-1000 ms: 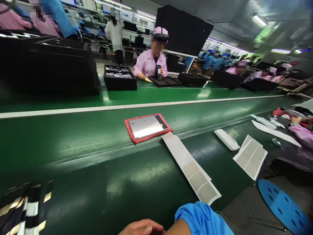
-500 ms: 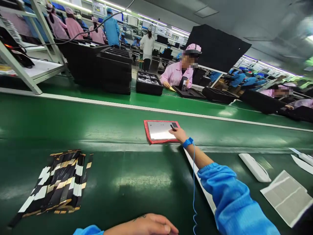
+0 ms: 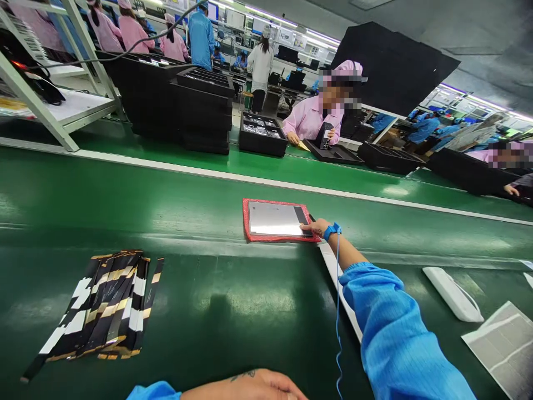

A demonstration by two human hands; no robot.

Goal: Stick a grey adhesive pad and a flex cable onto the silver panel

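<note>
A flat silver panel [image 3: 272, 218], which looks like a screen module with a dark strip at its right end, lies on a red bubble-wrap sheet [image 3: 246, 222]. Over the panel's lower right corner, my right hand [image 3: 318, 226] is closed, its fingertips touching the dark strip. A slim black pen-like tool [image 3: 312, 218] sticks out of that hand; most of it is hidden. My left hand [image 3: 260, 384] rests low at the bottom edge, holding nothing visible, with its fingers loosely extended and partly cut off.
A pile of black, white and gold strips [image 3: 108, 305] lies at left. A long white strip [image 3: 333, 266] runs under my right arm. To the right are a white elongated case [image 3: 453, 294] and a grey-white sheet [image 3: 502, 347]. Across the bench, a person in pink works beside black trays [image 3: 263, 136].
My right hand has shifted right, from above the panel to its lower right corner, and the black tool now points away from the panel's middle. The view has tilted slightly.
</note>
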